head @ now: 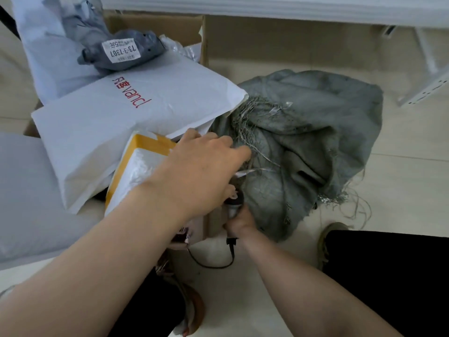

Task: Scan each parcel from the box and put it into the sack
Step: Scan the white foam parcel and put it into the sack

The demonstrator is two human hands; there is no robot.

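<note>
A cardboard box [204, 40] on the floor holds several parcels: a white mailer with red lettering [121, 113], a small grey parcel with a label [121, 51] and a yellow-edged mailer [136, 166]. A grey-green woven sack [311, 142] lies crumpled to the box's right, frayed threads at its edge. My left hand [201, 166] reaches across the yellow-edged mailer to the sack's frayed edge; its fingertips are at the fabric, and whether they grip it is hidden. Below it, my right hand [239, 221] grips a handheld barcode scanner [234, 203] whose cable [209, 263] trails on the floor.
Another pale mailer [26, 190] lies at the left, outside the box. My shoe [328, 242] and dark trouser leg are at the right of the sack. White metal furniture legs [427, 91] stand at the far right on the tiled floor.
</note>
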